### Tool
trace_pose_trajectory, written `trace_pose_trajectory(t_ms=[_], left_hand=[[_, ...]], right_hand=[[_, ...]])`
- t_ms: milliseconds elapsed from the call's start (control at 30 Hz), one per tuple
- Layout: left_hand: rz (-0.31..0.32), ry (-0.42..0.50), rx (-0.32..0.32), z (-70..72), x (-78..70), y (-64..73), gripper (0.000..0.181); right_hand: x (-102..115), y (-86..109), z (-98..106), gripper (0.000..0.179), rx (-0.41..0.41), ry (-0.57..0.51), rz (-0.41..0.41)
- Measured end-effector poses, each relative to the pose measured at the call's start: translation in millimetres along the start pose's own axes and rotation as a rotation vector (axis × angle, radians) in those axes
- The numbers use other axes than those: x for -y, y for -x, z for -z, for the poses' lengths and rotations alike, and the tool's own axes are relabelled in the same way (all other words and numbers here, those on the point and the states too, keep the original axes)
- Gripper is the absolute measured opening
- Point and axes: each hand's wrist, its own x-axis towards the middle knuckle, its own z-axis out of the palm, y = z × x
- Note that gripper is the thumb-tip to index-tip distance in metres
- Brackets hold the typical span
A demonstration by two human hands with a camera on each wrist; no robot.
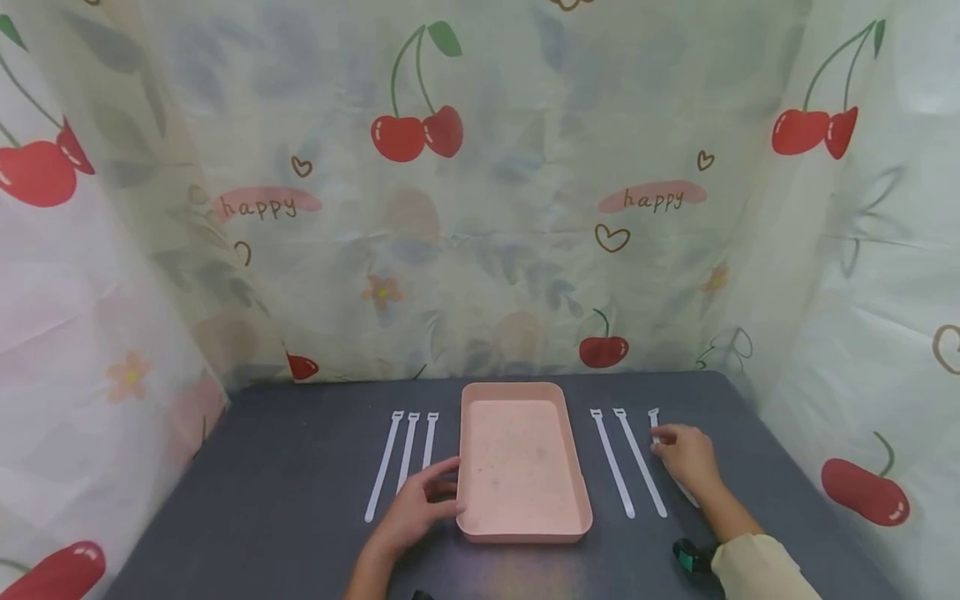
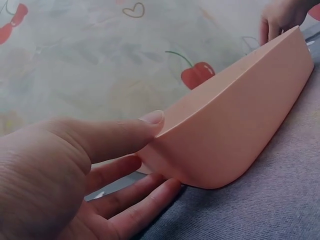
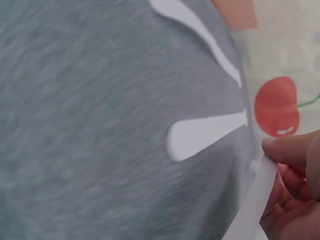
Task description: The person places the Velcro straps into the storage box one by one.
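Observation:
A shallow pink tray point(image 1: 521, 467) lies in the middle of the dark table. My left hand point(image 1: 416, 504) is at its left side, fingers extended, with the thumb at the rim and fingertips against the outer wall in the left wrist view. To the right of the tray, my right hand point(image 1: 686, 458) pinches a white cable strap point(image 3: 255, 200) between thumb and fingers. That strap's slotted head points to the far side, and part of its length is hidden by the hand. Two similar straps, an inner one point(image 1: 613, 462) and an outer one point(image 1: 640, 462), lie between tray and right hand.
Left of the tray, three more white straps point(image 1: 384, 467) lie side by side, partly behind my left hand. A cherry-print curtain point(image 1: 510, 208) encloses the table point(image 1: 247, 500) at the back and both sides. Black wrist gear point(image 1: 693, 557) sits by my right sleeve.

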Motion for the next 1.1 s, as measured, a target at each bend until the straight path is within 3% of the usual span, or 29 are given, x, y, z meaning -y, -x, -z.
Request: trace_pose_trajectory(t_ms=[167,633,900,1100], left_hand=[[0.003,0.013,0.023,1.4,0.4,0.4,0.067],[-0.010,0.004,0.021,1.4,1.8,0.9,0.066],[-0.013,-0.007,0.022,0.6,-1.1,0.5,0.066],[-0.017,0.002,0.026,0.4,-0.3,1.2,0.066]], right_hand=[[15.1,-7.4,6.6,0.022,-0.030,-0.007,0.032],[63.9,-29.3,7.6,0.023,-0.013,-0.085,0.087],[95.5,-37.2,3.6,0.030,0.059,-0.209,0.049],[118.7,-36.8,-5.9,0.034,0.141,-0.374,0.016]])
